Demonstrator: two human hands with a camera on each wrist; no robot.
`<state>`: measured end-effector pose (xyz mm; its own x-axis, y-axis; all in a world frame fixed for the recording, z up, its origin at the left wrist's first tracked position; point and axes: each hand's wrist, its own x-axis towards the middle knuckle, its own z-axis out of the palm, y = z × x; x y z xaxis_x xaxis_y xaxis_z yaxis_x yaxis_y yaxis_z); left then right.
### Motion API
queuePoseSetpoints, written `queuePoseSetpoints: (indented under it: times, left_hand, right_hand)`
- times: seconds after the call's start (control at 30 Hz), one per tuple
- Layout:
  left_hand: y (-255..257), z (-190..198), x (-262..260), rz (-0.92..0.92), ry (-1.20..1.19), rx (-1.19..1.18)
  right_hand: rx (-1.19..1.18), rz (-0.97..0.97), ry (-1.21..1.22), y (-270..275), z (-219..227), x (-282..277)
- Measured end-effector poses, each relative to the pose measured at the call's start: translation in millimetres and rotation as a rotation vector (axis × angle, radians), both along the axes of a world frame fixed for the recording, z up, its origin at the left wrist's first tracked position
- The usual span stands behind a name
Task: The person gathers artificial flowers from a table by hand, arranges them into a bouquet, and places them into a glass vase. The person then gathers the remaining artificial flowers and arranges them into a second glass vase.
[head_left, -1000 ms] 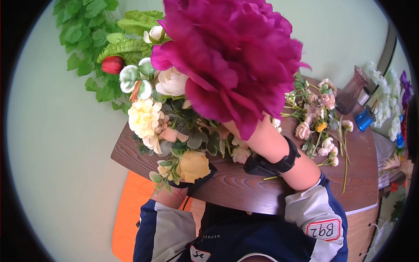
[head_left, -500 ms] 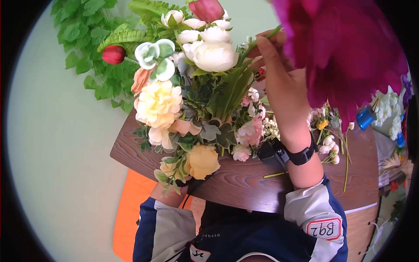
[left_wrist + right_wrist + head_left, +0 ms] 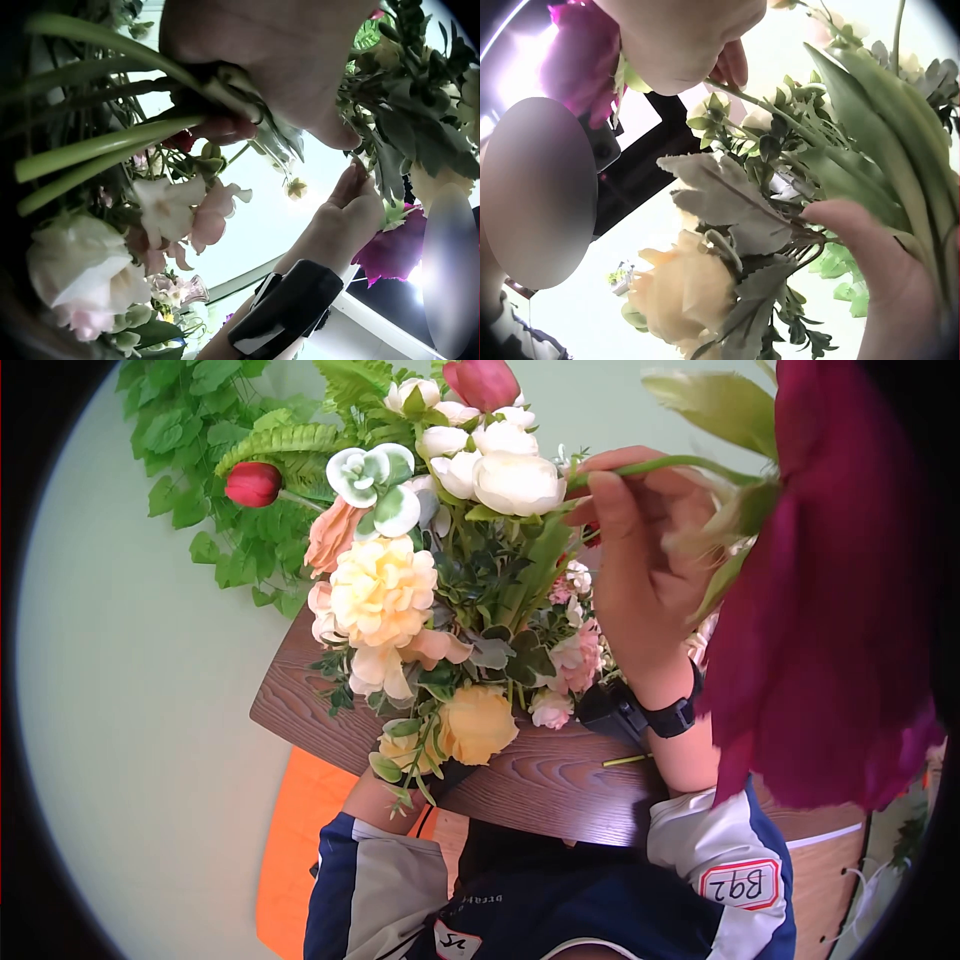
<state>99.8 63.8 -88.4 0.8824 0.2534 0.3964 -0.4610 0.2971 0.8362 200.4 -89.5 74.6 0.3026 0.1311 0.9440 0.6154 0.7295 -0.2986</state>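
Observation:
My left hand [image 3: 262, 60] grips a bundle of green stems [image 3: 105, 146] low down; in the head view it is hidden behind the bouquet's yellow rose [image 3: 478, 724]. The same hand [image 3: 889, 281] shows at lower right in the right wrist view, thumb across the stems. My right hand [image 3: 655, 560] pinches the green stem [image 3: 690, 463] of a large magenta flower [image 3: 830, 620], whose bloom hangs right of the hand, close to the head camera. White blooms [image 3: 515, 482], a cream flower [image 3: 383, 590] and a red tulip [image 3: 253, 484] stand in the bouquet.
A wood-grain table [image 3: 560, 785] lies beneath, with a cut stem [image 3: 627, 760] near its front edge. Green leafy vines [image 3: 190, 450] hang on the wall at left. An orange surface [image 3: 300, 840] shows below the table's left side.
The magenta flower has swung from over the bouquet to the right side, exposing the white blooms and my right hand on its stem. The bouquet has shifted slightly right since half a second ago.

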Motion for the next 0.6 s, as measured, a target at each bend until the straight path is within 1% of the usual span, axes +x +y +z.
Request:
queuePoseSetpoints:
  times: [0.03,0.1,0.13,0.2,0.23,0.27,0.33,0.37,0.4,0.43,0.47,0.53,0.57,0.6]
  left_hand:
    - [4.1,1.8,1.5,-0.01,-0.005,-0.002]
    - [4.0,0.6,1.2,-0.026,-0.011,-0.009]
    - [7.2,3.0,5.5,-0.035,-0.013,-0.012]
    - [0.0,-3.5,-2.3,-0.049,-0.014,-0.018]
    - [-10.9,-0.9,25.2,-0.056,-0.014,-0.021]
    - [-5.6,-0.1,21.6,-0.063,-0.013,-0.023]
    - [3.3,5.2,28.8,-0.081,-0.014,-0.026]
    - [1.7,1.0,19.1,-0.092,-0.015,-0.026]
    - [1.8,0.4,20.2,-0.103,-0.016,-0.027]
    - [-33.9,29.0,21.2,0.049,0.027,-0.095]
    - [-34.4,27.2,20.6,0.046,0.026,-0.095]
    - [-30.7,21.4,19.2,0.235,0.177,-0.021]
    - [-27.3,15.4,18.0,0.233,0.177,-0.018]
    - [-21.6,6.0,17.0,0.16,0.174,-0.255]
  right_hand:
    - [0.001,-0.001,-0.003,-1.0,3.1,-1.1]
    - [-0.14,0.029,-0.039,-2.1,9.8,-1.7]
    - [-0.141,0.029,-0.04,-0.6,9.3,0.3]
    - [-0.2,-0.08,-0.083,5.4,4.6,7.1]
    - [-0.142,-0.045,-0.008,9.8,1.1,7.0]
    - [-0.084,-0.011,0.068,13.2,-1.3,5.9]
    - [-0.182,-0.179,0.046,5.8,-0.4,11.2]
    - [-0.042,-0.058,0.118,9.6,1.3,10.9]
    - [-0.04,-0.061,0.12,7.7,3.3,12.2]
    - [0.004,-0.052,0.134,4.8,5.4,14.3]
    - [0.048,-0.043,0.147,1.6,7.5,15.9]
    - [0.067,-0.071,0.123,-4.5,10.2,16.7]
    - [0.094,-0.093,0.124,-6.8,10.6,16.5]
    - [0.121,-0.116,0.126,-8.8,11.0,16.5]
